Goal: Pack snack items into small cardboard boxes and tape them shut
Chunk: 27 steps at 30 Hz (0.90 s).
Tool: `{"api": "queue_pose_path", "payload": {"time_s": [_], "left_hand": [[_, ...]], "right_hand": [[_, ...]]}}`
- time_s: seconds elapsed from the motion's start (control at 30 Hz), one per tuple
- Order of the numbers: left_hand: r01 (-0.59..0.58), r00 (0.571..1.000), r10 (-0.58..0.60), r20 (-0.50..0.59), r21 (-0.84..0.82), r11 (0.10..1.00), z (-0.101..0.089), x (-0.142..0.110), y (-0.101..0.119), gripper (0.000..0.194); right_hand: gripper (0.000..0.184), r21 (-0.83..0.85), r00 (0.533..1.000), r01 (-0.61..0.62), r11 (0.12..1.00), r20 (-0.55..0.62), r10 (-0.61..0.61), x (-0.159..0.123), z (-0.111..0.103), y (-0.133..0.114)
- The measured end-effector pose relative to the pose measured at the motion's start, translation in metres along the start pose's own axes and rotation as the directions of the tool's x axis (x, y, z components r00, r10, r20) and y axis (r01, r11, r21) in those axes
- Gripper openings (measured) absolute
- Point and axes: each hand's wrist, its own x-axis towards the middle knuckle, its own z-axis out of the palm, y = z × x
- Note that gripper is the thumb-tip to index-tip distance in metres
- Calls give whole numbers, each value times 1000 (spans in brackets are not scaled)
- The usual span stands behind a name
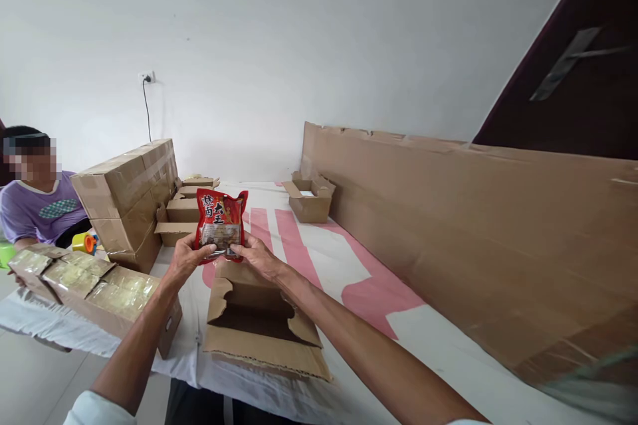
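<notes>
Between my two hands is a red snack packet with white lettering and a clear lower window, held upright. My left hand grips its lower left edge, thumb across the front. On the lower right edge my right hand is closed the same way. Just below and nearer to me, an open cardboard box stands with its flaps spread. The inside of that box is dark, and I cannot make out what it holds.
Taped boxes are stacked at the left, with open boxes beside them. Another open box stands farther back. A long cardboard panel borders the right side. A co-worker sits at left behind a taped carton.
</notes>
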Motion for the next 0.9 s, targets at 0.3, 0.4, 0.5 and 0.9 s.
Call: {"api": "queue_pose_path", "payload": {"time_s": [0.3, 0.4, 0.5, 0.9], "left_hand": [[-50, 998, 42, 47, 180, 982, -1, 40, 45, 57], [-69, 997, 55, 59, 265, 962, -13, 56, 61, 57], [-84, 996, 63, 67, 390, 917, -38, 71, 81, 53], [-95, 932, -326, 158, 975, 201, -80, 89, 20, 8]], "right_hand": [[57, -74, 997, 66, 995, 48, -62, -2, 12, -21], [59, -246, 993, 98, 964, -46, -112, -14, 0, -28], [54, -374, 940, 96, 922, -270, -208, -38, -33, -30], [60, -200, 713, -232, 952, -701, 26, -125, -108, 63]]}}
